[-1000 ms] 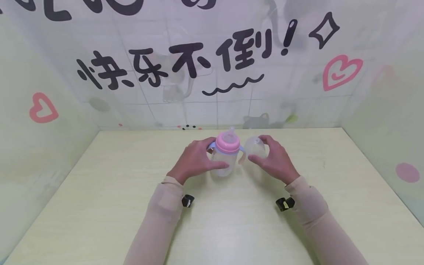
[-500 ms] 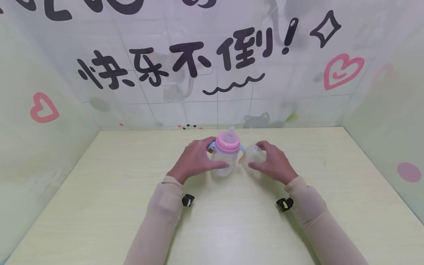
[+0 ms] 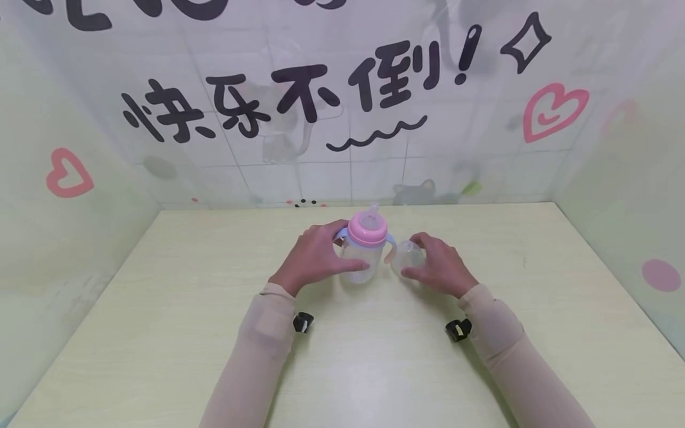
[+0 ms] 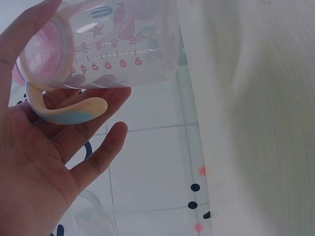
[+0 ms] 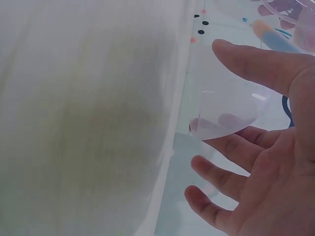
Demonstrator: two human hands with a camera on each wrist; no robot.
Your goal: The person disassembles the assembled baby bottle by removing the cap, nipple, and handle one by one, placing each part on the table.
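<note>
Baby bottle gripped in left hand, clear cap pinched in right hand; probably a cap set-down, next wants gentle release.

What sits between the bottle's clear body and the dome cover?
In the head view, one of the bottle's handles, blue with a peach tip, hangs between its body and the dome cover.

I have both arms stretched toward the far edge of the table. My left hand grips with bent fingers, its little finger loose. My right hand pinches, its last two fingers sticking out free.
</note>
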